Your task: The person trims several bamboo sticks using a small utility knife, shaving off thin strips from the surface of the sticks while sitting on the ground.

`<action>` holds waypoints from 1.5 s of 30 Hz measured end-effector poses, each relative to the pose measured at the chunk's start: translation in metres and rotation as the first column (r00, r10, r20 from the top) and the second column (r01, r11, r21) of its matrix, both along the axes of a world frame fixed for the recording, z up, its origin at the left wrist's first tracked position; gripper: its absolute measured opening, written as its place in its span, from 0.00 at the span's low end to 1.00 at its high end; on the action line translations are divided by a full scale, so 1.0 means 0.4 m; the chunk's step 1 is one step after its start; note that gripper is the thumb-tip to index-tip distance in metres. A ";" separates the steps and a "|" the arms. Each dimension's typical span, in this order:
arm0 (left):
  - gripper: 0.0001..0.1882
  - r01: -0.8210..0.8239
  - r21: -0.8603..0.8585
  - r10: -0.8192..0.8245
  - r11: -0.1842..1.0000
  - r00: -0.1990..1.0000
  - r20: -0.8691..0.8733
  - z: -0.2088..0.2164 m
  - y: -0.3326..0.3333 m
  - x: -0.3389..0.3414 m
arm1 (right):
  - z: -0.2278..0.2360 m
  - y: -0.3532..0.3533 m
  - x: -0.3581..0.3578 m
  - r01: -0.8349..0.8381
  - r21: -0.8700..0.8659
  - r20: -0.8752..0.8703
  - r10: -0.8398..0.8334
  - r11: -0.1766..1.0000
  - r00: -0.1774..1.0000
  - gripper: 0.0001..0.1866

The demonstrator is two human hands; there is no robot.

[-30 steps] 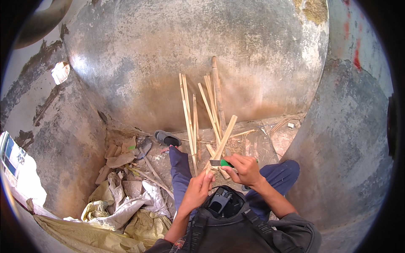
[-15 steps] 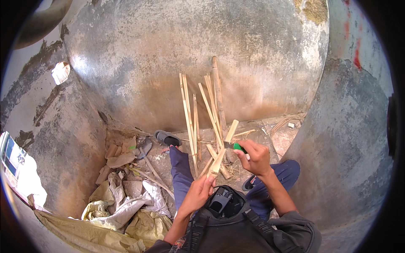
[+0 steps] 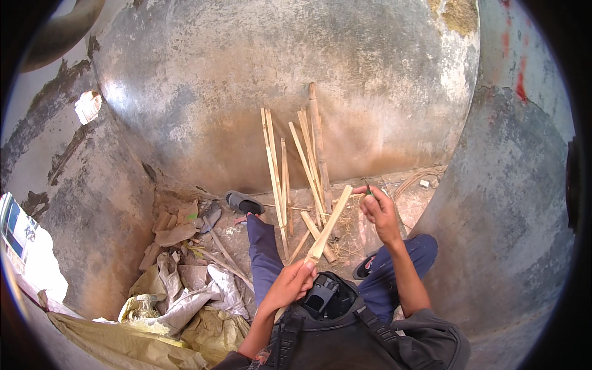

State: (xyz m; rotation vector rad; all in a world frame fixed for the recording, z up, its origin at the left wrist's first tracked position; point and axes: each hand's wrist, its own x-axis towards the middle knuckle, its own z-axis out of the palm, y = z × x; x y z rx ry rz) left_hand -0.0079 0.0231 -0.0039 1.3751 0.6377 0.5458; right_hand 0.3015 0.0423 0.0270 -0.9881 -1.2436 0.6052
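Note:
My left hand (image 3: pixel 291 282) is closed round the lower end of a pale split bamboo strip (image 3: pixel 331 223), which slants up and to the right in front of me. In my right hand (image 3: pixel 380 213) is a small knife (image 3: pixel 369 190); its dark blade points up and a bit of green handle shows, the rest hidden by my fingers. My right index finger reaches toward the strip's upper tip; whether it touches cannot be made out. The blade stands just right of the strip, apart from it.
Several split bamboo strips (image 3: pixel 271 166) and a round bamboo pole (image 3: pixel 318 139) lean on the far wall (image 3: pixel 203 92). A short bamboo piece (image 3: pixel 320 237) lies between my feet, among shavings. Crumpled sacks (image 3: pixel 185 302) and dry debris (image 3: pixel 176 228) lie at left. A curved wall (image 3: pixel 512 234) stands close at right.
The knife has come off the bamboo strip and turned blade up, with my right hand slightly farther right. More of the strip now shows, its upper end uncovered; my left hand barely moved.

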 end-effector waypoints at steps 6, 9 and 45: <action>0.20 0.063 -0.041 -0.064 0.997 0.998 -0.018 -0.003 0.021 0.009 | 0.042 -0.010 -0.088 -0.206 -0.140 -0.200 0.176 0.969 0.964 0.20; 0.24 0.157 0.062 -0.156 0.986 0.987 -0.029 -0.004 0.034 0.010 | 0.047 -0.010 -0.081 -0.254 -0.124 -0.238 0.220 0.959 0.946 0.16; 0.17 0.145 0.121 -0.169 0.982 0.963 0.209 0.085 0.038 0.090 | 0.097 -0.088 -0.117 -0.242 -0.039 -0.044 0.240 0.969 0.970 0.12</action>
